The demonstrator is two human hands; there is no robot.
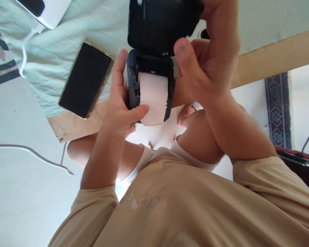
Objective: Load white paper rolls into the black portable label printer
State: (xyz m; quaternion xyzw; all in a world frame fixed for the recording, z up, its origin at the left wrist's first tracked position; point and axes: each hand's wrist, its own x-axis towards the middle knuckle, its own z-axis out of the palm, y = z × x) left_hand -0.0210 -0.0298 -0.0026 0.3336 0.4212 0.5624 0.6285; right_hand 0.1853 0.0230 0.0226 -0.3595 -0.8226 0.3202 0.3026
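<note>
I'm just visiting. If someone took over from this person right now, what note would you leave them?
Left hand: grips the black printer, thumb on the paper roll.
Right hand: holds the open lid from the right side.
Things: the printer is held up over the lap; a phone lies on the cloth to the left.
Done: the roll sits in its bay.
Left: the lid is not yet shut; probably check that the paper end lies free first.

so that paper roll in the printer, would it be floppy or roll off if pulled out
The paper roll is cylindrical, so it would probably roll if set down. Its loose end under the left hand thumb looks thin, likely floppy and easily torn. The right hand grips the printer.
</note>
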